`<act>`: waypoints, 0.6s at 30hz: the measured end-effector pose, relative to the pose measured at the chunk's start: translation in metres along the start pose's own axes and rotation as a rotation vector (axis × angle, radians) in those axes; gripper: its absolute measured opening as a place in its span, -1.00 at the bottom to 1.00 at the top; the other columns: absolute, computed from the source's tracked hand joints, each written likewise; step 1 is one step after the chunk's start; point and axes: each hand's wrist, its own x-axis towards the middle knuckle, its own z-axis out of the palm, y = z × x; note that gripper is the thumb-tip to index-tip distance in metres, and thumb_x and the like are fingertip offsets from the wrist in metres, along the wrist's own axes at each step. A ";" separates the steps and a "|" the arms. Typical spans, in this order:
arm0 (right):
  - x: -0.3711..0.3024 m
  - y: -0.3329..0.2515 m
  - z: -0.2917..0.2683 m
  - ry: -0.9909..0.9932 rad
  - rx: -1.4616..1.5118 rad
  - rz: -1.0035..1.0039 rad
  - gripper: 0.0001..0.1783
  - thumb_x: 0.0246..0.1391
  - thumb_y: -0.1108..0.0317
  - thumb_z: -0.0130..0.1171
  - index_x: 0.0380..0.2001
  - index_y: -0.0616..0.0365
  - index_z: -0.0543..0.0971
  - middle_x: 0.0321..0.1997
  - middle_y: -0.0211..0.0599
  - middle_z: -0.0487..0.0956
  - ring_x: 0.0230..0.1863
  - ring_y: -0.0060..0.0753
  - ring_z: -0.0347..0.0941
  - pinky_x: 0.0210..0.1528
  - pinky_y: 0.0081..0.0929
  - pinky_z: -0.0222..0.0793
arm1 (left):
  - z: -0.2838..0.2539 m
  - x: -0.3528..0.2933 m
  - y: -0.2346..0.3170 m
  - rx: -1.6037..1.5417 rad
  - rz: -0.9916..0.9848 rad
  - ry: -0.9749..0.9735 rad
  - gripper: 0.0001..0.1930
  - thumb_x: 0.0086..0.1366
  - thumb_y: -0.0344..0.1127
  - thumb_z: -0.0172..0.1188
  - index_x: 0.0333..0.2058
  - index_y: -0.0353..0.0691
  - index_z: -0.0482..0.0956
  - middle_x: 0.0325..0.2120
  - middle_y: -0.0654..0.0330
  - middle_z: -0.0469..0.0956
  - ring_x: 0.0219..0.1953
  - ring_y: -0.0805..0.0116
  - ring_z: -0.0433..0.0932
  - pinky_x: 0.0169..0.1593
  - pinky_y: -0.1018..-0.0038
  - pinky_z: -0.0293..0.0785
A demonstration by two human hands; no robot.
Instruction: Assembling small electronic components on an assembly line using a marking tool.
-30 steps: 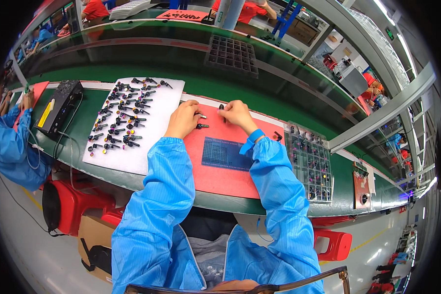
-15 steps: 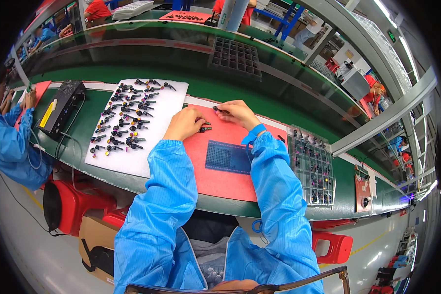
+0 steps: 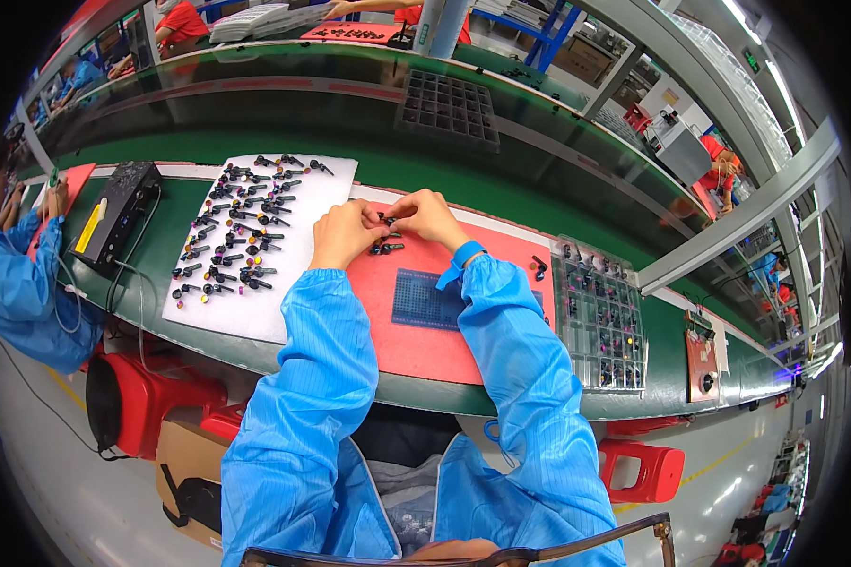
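Note:
Over the upper part of the red mat, my two hands meet fingertip to fingertip. A small black earbud shows between them, partly hidden by the fingers. My left hand pinches it from one side, and my right hand, with a blue wrist strap, closes on it from the other. Just below the fingertips more black earbuds lie on the mat. A dark blue gridded card rests on the mat under my right forearm. To the left, a white foam sheet carries rows of stemmed black earbuds with coloured tips.
Right of the mat stands a clear compartment tray of small parts; an earbud lies beside it. A black box with cables is at far left, near a co-worker in blue. Beyond runs a green conveyor bearing an empty-looking tray.
My right hand has moved left and joined my left hand at the fingertips. An earbud by the compartment tray, earlier mostly covered by my right arm, now shows more fully.

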 end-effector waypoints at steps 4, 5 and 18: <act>-0.001 0.003 0.003 -0.014 0.043 -0.044 -0.71 -0.27 0.57 0.23 -0.34 0.19 0.64 -0.38 -0.14 0.63 -0.35 -0.31 0.57 -0.23 -0.45 0.47 | 0.008 0.002 -0.008 0.060 0.279 0.233 -0.79 0.04 -0.32 0.21 -0.29 -0.15 0.58 -0.39 0.16 0.60 -0.28 0.19 0.56 -0.21 0.36 0.45; -0.003 0.004 0.004 0.001 0.082 -0.049 -0.71 -0.26 0.58 0.22 -0.33 0.19 0.64 -0.37 -0.12 0.62 -0.34 -0.30 0.57 -0.22 -0.44 0.47 | 0.011 0.002 -0.006 0.059 0.281 0.232 -0.79 0.04 -0.32 0.21 -0.29 -0.15 0.58 -0.39 0.16 0.60 -0.28 0.19 0.56 -0.21 0.36 0.45; -0.062 -0.014 -0.115 0.058 -0.543 0.060 -0.57 -0.22 0.59 0.08 -0.18 0.11 0.58 -0.17 -0.10 0.57 -0.22 -0.10 0.54 -0.12 -0.39 0.45 | 0.021 0.008 -0.006 0.082 0.234 0.100 -0.84 0.05 -0.36 0.18 -0.34 -0.14 0.61 -0.44 0.17 0.58 -0.31 0.21 0.53 -0.24 0.35 0.44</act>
